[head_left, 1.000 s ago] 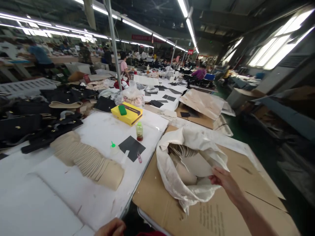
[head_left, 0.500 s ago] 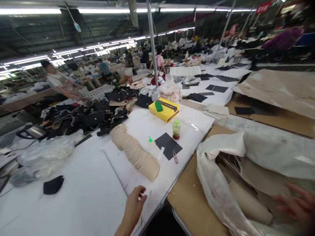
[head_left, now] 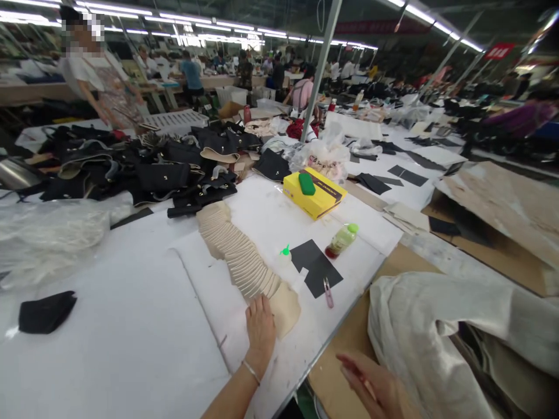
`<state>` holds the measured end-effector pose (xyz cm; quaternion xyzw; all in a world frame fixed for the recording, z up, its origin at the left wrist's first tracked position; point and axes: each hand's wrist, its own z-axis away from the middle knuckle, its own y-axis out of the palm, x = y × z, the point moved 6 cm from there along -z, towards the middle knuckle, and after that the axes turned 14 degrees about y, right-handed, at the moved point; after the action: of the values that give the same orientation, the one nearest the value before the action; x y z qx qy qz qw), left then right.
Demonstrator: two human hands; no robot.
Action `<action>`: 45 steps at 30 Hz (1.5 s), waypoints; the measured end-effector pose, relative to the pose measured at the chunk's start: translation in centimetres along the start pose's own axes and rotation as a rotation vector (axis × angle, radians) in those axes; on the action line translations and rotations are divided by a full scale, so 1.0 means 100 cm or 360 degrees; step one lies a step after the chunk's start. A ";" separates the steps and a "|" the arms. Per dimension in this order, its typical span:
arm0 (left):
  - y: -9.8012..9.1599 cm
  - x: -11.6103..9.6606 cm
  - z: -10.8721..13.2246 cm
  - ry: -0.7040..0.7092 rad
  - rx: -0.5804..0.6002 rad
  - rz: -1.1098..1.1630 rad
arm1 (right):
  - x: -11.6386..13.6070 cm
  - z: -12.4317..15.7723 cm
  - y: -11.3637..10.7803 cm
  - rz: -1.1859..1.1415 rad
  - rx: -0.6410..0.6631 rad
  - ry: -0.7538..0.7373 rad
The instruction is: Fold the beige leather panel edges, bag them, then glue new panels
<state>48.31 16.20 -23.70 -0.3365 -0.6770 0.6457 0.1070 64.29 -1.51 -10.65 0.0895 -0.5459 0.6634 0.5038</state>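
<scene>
A fanned row of overlapping beige fabric pieces (head_left: 247, 265) lies on the white table. My left hand (head_left: 261, 326), with a thin bracelet at the wrist, rests on the near end of this row, its fingers laid over the edge of the pieces. My right hand (head_left: 371, 381) hangs over brown cardboard beside a whitish sack (head_left: 406, 302). Its fingers are extended, slightly blurred, with nothing visible in them. Inside the sack's folds, dark and beige material shows.
Past the row are a dark square sheet (head_left: 312, 262), pink thread snips (head_left: 328, 293), a tilted green-capped bottle (head_left: 343, 240) and a yellow box (head_left: 315, 195). A pile of black pieces (head_left: 161, 174) lies behind. At left sits a black piece (head_left: 47, 312). A pole (head_left: 321, 75) rises beyond.
My left hand has moved forward onto the beige pieces, which are now more fanned out. My right hand has come left, out from over the sack. The view has shifted, and the bottle leans more.
</scene>
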 end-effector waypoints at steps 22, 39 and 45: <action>-0.008 0.019 -0.019 -0.0307 0.0029 0.0096 | -0.034 -0.203 0.134 0.0496 0.0239 0.0145; -0.010 0.024 -0.029 -0.0171 0.0048 0.0035 | -0.025 -0.211 0.142 0.0320 0.0287 0.0097; -0.014 0.028 -0.041 -0.0180 0.0111 0.0083 | -0.023 -0.211 0.144 0.0282 0.0271 0.0142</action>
<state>48.17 21.20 -22.62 -0.3132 -0.6499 0.6895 0.0635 63.41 15.85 -29.49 0.0538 -0.4703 0.7526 0.4577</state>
